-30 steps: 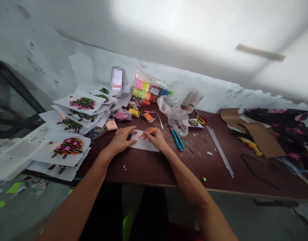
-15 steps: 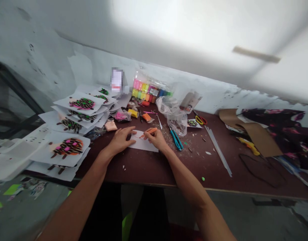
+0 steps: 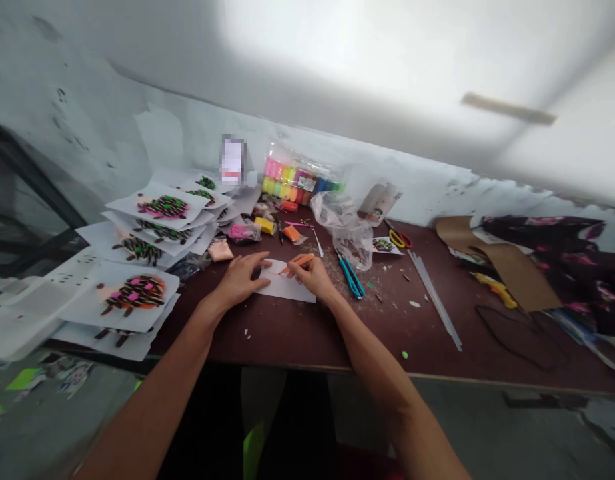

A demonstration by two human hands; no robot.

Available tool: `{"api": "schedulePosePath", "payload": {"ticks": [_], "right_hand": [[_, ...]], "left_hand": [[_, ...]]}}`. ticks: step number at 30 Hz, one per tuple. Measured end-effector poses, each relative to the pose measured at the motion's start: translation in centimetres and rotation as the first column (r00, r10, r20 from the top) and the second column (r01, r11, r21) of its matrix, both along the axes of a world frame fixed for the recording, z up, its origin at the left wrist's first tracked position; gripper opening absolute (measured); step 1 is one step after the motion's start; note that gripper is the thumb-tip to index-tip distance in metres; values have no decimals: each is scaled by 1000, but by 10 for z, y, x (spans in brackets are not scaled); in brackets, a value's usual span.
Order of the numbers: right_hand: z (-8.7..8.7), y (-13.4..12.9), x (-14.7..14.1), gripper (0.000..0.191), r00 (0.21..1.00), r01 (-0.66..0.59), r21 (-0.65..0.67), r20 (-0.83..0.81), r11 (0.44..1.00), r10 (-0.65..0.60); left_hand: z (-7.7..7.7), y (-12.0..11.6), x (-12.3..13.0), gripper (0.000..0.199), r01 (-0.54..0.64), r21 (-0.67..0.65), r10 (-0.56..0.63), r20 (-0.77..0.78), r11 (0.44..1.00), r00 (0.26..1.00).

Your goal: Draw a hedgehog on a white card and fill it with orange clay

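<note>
The right hand [image 3: 315, 276]'s fingers are gripping an orange pen [image 3: 304, 259], its tip pointing down at a thin orange line on the white sheet [image 3: 286, 291]. The left hand [image 3: 239, 277]'s fingers are spreading loosely over the sheet's nine o'clock edge. The sheet is lying on the brown table [image 3: 292, 340]. From it, an orange block [image 3: 291, 233] is sitting at twelve, a teal cutter [image 3: 351, 277] at three, stacked hedgehog pictures [image 3: 163, 205] at ten.
</note>
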State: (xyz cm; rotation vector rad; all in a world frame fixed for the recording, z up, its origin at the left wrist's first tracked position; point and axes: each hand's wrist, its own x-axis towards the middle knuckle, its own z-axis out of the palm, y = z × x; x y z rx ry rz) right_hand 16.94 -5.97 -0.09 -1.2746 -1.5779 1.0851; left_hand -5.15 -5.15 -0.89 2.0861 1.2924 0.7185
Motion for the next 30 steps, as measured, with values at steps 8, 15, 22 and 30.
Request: {"api": "schedulePosePath", "payload": {"ticks": [8,15,22,30], "right_hand": [[-1,1,2,35,1000,6,-3,7,1000,-6],[-1,2,2,34,998,55,-8,9,998,-55],[0,1,2,32,997,79,-25,15,997,-79],[2,0,3,27,992,125,-68,14,990,-124]], "left_hand": [[3,-2,1,67,1,0,-1,0,1000,1000],[3,-2,1,66,0,0,0,3,1000,1000],[2,-2,1,67,-4,0,4,10,1000,1000],[2,-2,1,66,-1,1,1,2,1000,1000]]}}
